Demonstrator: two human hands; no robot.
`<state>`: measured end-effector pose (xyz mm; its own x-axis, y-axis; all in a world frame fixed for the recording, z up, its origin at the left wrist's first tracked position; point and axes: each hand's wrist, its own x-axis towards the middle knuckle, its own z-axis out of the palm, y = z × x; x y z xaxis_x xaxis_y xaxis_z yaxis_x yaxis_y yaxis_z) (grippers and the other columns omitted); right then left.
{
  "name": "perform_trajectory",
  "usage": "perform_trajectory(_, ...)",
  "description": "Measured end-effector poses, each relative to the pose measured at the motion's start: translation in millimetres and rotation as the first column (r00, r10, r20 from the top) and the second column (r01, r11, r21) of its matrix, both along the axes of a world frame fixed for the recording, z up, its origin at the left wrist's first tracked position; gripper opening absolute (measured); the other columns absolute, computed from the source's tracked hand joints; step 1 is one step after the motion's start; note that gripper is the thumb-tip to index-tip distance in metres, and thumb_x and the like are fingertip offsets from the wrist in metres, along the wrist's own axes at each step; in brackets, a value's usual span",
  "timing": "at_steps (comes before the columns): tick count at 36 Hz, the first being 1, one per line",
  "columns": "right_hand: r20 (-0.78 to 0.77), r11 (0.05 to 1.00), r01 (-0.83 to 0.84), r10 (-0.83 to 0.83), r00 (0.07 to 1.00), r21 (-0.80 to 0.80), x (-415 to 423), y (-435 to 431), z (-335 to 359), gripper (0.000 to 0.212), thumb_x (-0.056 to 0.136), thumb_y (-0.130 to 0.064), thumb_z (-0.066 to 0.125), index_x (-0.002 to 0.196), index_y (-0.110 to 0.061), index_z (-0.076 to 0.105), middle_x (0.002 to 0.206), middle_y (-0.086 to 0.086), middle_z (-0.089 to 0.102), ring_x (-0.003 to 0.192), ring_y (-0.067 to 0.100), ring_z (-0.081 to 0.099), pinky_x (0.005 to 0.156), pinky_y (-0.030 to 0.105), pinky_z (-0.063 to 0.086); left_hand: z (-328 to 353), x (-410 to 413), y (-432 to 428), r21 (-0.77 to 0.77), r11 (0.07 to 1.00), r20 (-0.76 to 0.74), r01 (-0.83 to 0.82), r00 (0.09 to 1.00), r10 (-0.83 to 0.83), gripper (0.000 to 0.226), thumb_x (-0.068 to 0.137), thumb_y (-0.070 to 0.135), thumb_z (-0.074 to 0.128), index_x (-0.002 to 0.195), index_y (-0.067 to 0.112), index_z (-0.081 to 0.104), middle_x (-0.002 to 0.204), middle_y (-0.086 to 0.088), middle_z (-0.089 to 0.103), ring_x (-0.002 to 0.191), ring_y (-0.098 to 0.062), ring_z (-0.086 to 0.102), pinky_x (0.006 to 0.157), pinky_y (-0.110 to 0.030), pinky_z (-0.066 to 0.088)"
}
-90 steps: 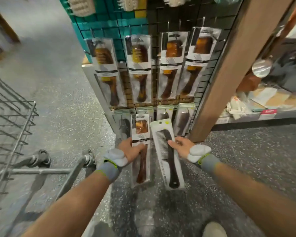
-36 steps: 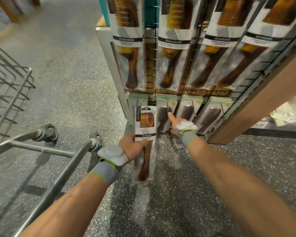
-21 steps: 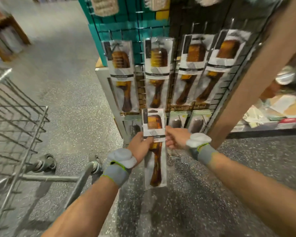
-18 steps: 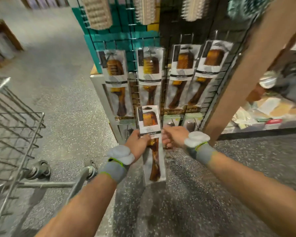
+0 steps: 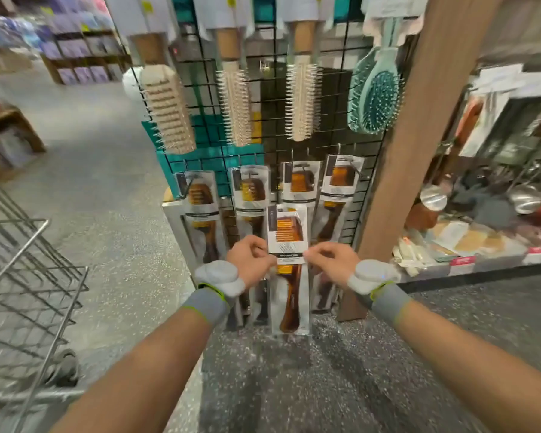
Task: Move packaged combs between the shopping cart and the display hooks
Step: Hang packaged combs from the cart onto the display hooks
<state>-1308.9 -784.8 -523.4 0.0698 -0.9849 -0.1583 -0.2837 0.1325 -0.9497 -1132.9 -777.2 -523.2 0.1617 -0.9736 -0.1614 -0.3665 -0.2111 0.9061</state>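
Observation:
A packaged amber comb (image 5: 289, 273) hangs upright between my hands in front of the wire display grid (image 5: 272, 126). My left hand (image 5: 250, 260) pinches its left edge at the label band. My right hand (image 5: 331, 259) pinches the right edge at the same height. Behind it a row of the same amber combs (image 5: 199, 204) hangs on the display hooks. The package's top overlaps the third hanging pack. The wire shopping cart (image 5: 28, 276) stands at the left edge.
Several hairbrushes (image 5: 235, 101) hang on the grid above the combs, with a teal paddle brush (image 5: 375, 98) at the right. A brown wooden post (image 5: 419, 135) stands right of the grid. A shelf of small goods (image 5: 469, 239) lies beyond it. Speckled floor (image 5: 294, 385) spreads below.
The black comb my right hand held went onto the low hooks. My right hand then joined the left on the amber comb pack, and both raised it toward the upper comb row.

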Motion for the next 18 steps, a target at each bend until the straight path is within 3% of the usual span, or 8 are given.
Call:
perform_trajectory(5, 0.000, 0.999, 0.027, -0.027, 1.000, -0.029, -21, -5, 16, 0.011, 0.090, -0.018, 0.062, 0.080, -0.012, 0.062, 0.067, 0.004, 0.058, 0.055, 0.015, 0.054, 0.048, 0.023, 0.046, 20, -21, -13, -0.063, 0.997, -0.115, -0.037, 0.993, 0.030, 0.028, 0.052, 0.020, 0.069, 0.076, 0.019, 0.054, 0.057, -0.001, 0.055, 0.057, -0.023, 0.052, 0.069, -0.037, 0.049)
perform_trajectory(10, 0.054, 0.995, 0.081, -0.078, 0.996, -0.064, -45, -4, 24, 0.007, 0.090, -0.014, 0.062, 0.089, -0.007, 0.064, 0.066, 0.002, 0.058, 0.040, 0.000, 0.054, 0.041, 0.018, 0.047, 28, -48, -20, -0.105, 0.994, -0.131, -0.041, 0.991, 0.027, 0.033, 0.051, 0.023, 0.072, 0.076, 0.021, 0.050, 0.048, 0.005, 0.051, 0.058, -0.022, 0.051, 0.069, -0.037, 0.046)
perform_trajectory(13, 0.057, 0.987, 0.135, -0.130, 0.990, -0.084, -62, -3, 23, 0.012, 0.089, -0.012, 0.063, 0.094, -0.003, 0.066, 0.065, 0.002, 0.058, 0.037, -0.002, 0.052, 0.042, 0.018, 0.046, 30, -64, -19, -0.121, 0.993, -0.096, 0.003, 0.995, -0.015, 0.034, 0.064, 0.012, 0.080, 0.076, 0.020, 0.050, 0.040, 0.012, 0.047, 0.055, -0.017, 0.052, 0.070, -0.033, 0.048)
perform_trajectory(16, 0.050, 0.985, 0.145, -0.141, 0.989, -0.090, -72, -1, 22, 0.016, 0.088, -0.012, 0.063, 0.097, 0.001, 0.067, 0.065, 0.004, 0.059, 0.039, -0.001, 0.053, 0.043, 0.019, 0.047, 25, -70, -17, -0.112, 0.990, -0.109, 0.083, 0.989, -0.095, 0.032, 0.078, -0.003, 0.073, 0.081, 0.016, 0.047, 0.051, 0.006, 0.048, 0.043, -0.004, 0.043, 0.054, -0.015, 0.042)
perform_trajectory(18, 0.048, 0.986, 0.137, -0.133, 0.990, -0.097, -72, 2, 23, 0.015, 0.087, -0.011, 0.064, 0.096, 0.000, 0.067, 0.067, 0.005, 0.060, 0.041, 0.001, 0.055, 0.043, 0.017, 0.047, 25, -68, -15, -0.111, 0.986, -0.099, 0.122, 0.986, -0.133, 0.031, 0.078, -0.003, 0.073, 0.083, 0.013, 0.048, 0.060, -0.003, 0.049, 0.049, -0.009, 0.043, 0.052, -0.014, 0.040)
